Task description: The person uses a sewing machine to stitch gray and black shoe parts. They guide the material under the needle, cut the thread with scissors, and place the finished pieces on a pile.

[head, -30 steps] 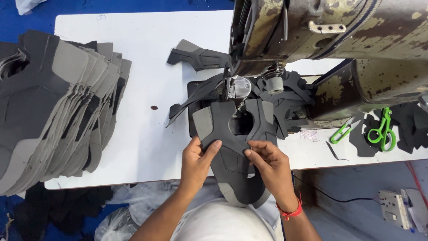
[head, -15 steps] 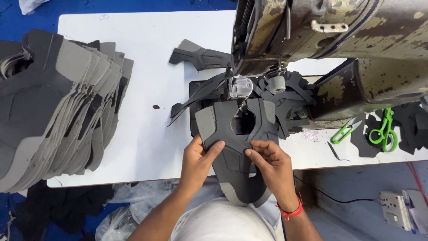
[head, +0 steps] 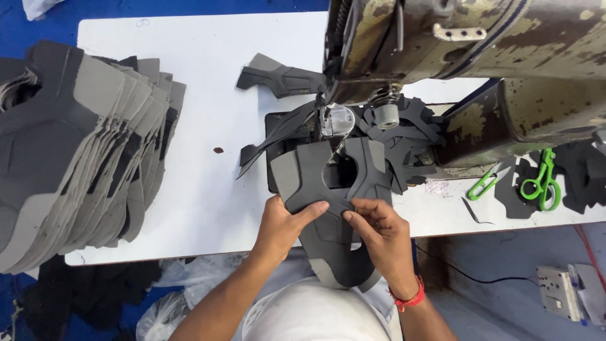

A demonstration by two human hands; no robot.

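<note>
A dark grey shoe-upper piece [head: 315, 183] with lighter grey side panels lies on the white table [head: 208, 95] under the needle of an old sewing machine [head: 454, 57]. My left hand [head: 283, 222] pinches the piece's left lower edge, thumb on top. On its right lower part rests my right hand [head: 382, 237], fingers bent and pressing the fabric. The piece's tail hangs over the table's front edge toward my lap.
A tall fanned stack of grey cut pieces [head: 76, 145] fills the left of the table. Loose dark pieces [head: 278, 76] lie behind and beside the needle. A green snipper [head: 483, 186] and green scissors [head: 543, 183] lie at the right. A pedal box [head: 568, 293] sits on the floor.
Both hands stay on the piece with almost no shift. The view has drifted slightly; the fabric sits in the same place under the needle.
</note>
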